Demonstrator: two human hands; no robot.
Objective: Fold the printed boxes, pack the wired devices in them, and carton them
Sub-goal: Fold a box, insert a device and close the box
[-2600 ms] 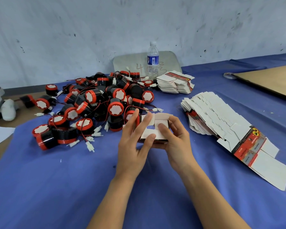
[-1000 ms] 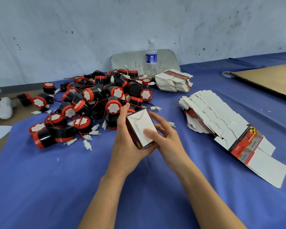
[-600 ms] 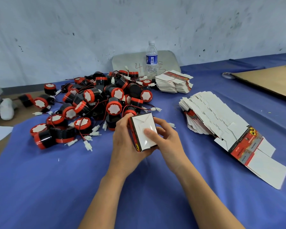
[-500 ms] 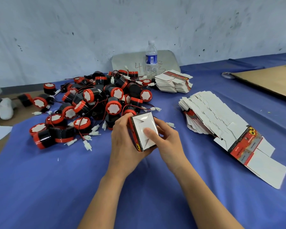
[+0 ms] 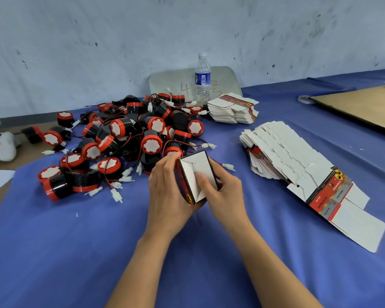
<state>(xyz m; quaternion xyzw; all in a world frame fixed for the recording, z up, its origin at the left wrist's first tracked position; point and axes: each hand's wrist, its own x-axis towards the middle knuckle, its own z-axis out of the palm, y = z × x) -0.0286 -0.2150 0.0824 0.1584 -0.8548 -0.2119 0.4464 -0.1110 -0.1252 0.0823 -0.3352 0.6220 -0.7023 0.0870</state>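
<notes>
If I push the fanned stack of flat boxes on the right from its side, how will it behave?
The fanned stack of flat boxes would probably slide apart, since its sheets already lie offset. Single sheets look thin, so they likely bend. On the blue cloth it may drag rather than glide.

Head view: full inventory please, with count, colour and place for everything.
folded box: one, white end, red-black side, centre, held in both hands
wired devices: many, black, red and white, piled left of centre
fanned box blanks: one stack, white and red, right
water bottle: one, clear, blue label, back
small blank stack: one, white and red, beside bottle
grey board: one, against wall
cardboard sheet: one, brown, far right
cloth: one, blue, covers table
left hand: grips box
right hand: thumb presses end flap
</notes>
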